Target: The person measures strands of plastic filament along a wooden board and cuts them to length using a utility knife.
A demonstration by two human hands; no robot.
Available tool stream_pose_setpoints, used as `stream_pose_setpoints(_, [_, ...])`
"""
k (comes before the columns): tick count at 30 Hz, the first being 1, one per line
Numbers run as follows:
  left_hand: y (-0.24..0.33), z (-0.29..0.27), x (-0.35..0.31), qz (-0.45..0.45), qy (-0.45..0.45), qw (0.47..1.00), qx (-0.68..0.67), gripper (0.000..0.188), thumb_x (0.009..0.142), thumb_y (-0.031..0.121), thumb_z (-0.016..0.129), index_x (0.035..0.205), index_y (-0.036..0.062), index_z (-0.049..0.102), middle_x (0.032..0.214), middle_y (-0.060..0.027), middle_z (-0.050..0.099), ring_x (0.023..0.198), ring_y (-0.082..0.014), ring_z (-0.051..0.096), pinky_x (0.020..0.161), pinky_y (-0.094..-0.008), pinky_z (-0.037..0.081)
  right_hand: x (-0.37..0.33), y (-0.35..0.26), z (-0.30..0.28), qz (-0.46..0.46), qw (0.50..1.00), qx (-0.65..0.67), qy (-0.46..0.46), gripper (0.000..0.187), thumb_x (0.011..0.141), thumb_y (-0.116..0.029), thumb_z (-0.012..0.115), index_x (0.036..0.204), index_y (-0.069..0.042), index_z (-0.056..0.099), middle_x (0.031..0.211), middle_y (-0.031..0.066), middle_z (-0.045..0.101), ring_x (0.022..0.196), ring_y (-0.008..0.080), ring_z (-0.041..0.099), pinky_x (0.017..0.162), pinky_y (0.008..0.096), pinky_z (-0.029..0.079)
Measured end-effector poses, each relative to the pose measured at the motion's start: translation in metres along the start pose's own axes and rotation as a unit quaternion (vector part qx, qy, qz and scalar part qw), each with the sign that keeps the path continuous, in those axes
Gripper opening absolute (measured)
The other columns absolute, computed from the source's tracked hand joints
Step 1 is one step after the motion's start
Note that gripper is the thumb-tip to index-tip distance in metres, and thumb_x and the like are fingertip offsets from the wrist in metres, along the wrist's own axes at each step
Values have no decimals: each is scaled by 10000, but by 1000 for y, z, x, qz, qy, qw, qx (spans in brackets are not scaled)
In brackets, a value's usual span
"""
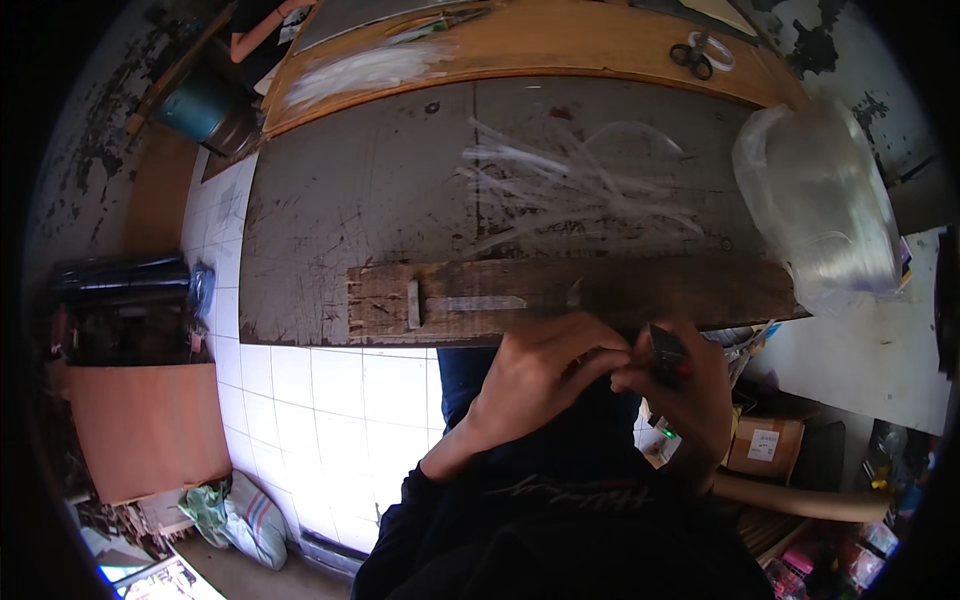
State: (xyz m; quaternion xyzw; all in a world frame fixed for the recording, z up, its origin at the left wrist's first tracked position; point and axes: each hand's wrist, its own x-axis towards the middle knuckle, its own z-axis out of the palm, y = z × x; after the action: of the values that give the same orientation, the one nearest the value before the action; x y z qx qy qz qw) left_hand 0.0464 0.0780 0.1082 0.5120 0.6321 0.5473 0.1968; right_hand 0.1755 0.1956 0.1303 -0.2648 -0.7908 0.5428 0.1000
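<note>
My left hand [548,362] is closed in front of the wooden plank, its fingertips pinched together near my right hand. What they pinch, if anything, is too small to make out. In my right hand [697,392] is a small dark tool with a flat rectangular end [665,346], pointing up from the curled fingers. Thumb and finger of that hand meet close to the left fingertips. The worn brown plank [455,318] lies along the near edge of the grey table, with a short metal bar [414,304] across its left part. A pale translucent strip [485,303] rests on it.
Loose clear plastic strips [570,185] lie on the grey table [330,200]. At its right stands a bulky clear plastic roll [822,205]. Behind, a wooden surface [560,45] carries more strips [365,70] and black scissors [691,61]. Another person's arm [258,38] shows far left.
</note>
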Motion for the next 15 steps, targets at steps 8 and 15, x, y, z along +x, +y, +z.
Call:
stream_pose_setpoints(8, [-15,-53,-48,-60,276,952,122,152,693,41,730,821,23,651,782,-67,662,699,-184,641,621,-267,482,46,-31,52,-92,988,-27,-118,164,783,-203,657,849,-55,631,694,72,628,584,188,618,551,285,459])
stream_pose_setpoints(15, [-47,-86,-68,-140,286,868,382,203,726,124,687,927,148,668,1007,11,590,1003,-175,528,982,-391,263,84,-24,97,-129,984,-63,-106,92,754,-89,613,789,-6,598,641,84,603,537,119,553,524,260,414])
